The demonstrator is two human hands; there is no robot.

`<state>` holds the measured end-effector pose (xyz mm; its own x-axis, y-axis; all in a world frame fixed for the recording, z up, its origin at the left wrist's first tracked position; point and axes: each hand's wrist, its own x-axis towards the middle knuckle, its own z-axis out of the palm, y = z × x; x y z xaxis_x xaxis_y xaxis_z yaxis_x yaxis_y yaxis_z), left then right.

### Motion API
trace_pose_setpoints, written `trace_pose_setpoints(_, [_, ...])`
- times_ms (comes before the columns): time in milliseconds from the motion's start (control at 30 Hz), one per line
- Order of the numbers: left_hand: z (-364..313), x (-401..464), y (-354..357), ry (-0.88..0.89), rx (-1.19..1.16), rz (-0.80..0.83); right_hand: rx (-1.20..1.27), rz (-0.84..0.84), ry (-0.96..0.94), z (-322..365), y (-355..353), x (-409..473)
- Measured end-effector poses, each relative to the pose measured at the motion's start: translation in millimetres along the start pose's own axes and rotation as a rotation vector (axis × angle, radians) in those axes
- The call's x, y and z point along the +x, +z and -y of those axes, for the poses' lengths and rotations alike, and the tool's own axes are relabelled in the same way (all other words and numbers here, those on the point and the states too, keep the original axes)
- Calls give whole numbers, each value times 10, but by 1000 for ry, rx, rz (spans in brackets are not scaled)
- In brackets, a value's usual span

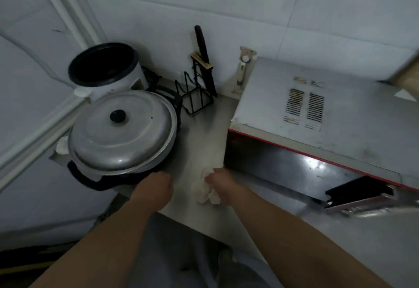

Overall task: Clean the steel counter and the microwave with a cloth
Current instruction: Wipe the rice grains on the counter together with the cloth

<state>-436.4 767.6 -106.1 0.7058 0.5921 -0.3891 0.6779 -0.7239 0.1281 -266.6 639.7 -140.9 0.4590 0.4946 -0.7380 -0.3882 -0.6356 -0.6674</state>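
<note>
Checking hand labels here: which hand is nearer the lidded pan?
Left. The left hand sits at the lidded pan's near edge, by its black handle. The right hand is farther right, gripping the cloth beside the microwave.

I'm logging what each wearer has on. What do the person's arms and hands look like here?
Both forearms are bare as far as the frame shows, with no sleeve in view. The left hand and right hand wear no gloves; no watch, ring or band shows, though the picture is somewhat blurred.
</note>
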Motion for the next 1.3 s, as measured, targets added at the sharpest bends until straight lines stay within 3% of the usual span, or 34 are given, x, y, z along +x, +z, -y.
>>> trace_pose_setpoints(300, [-504, 738, -122, 260, -77, -38, -61, -153, 41, -3, -545, -172])
trace_pose_setpoints(500, [-478, 960, -179, 448, 1, 4, -126, -309, 62, -43, -436, -389])
trace_pose_setpoints(833, [102, 979, -168, 513, 96, 72, 135, -409, 43, -119, 129, -654])
trace_pose_setpoints(1100, [-255, 896, -118, 678, 66, 38, 207, -522, 33, -195, -68, -971])
trace_pose_setpoints(1300, [-549, 788, -140, 691, 121, 39, 233, -542, 55, -429, -340, -1216])
